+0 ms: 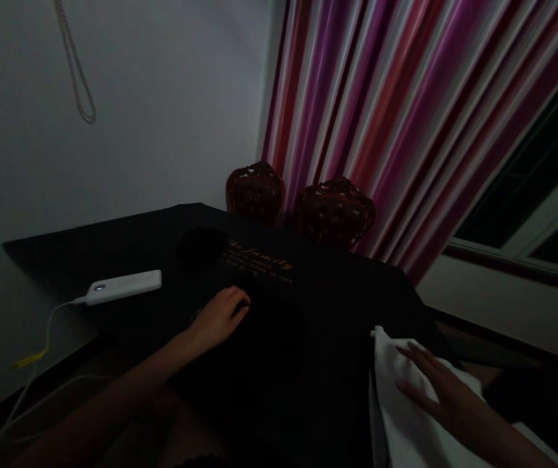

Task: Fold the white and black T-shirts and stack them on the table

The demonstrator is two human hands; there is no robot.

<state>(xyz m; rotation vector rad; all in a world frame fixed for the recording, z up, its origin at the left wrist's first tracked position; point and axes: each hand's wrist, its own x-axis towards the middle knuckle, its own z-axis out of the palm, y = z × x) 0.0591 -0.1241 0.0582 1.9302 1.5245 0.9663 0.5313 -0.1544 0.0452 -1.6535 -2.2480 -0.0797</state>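
Head view:
- Left hand (223,315): over the black table (337,305), fingers curved, thumb set a little apart from them; whether anything dark sits in the grasp cannot be told.
- Right hand (447,390): well apart from the left, fingers spread and extended, palm down over the white cloth-like item; contact cannot be told.
- White cloth-like item (390,370): at the near right part of the table, beneath the right hand, its surface creased.
- Lettering (259,260): gold-toned, on the tabletop beyond the left hand, "the family" legible in script.
- Dark object (201,246): on the table, just left of the lettering; details lost in shadow.
- White device (123,286): oblong, at the table's left side, joined to a white cable (49,325) bearing a yellow tag (28,361).
- Two chairs (255,192): tufted, carved backs, behind the table.
- Curtain (356,97): striped purple, red and white.
- Looped cord (76,71): hanging against the wall (162,117).
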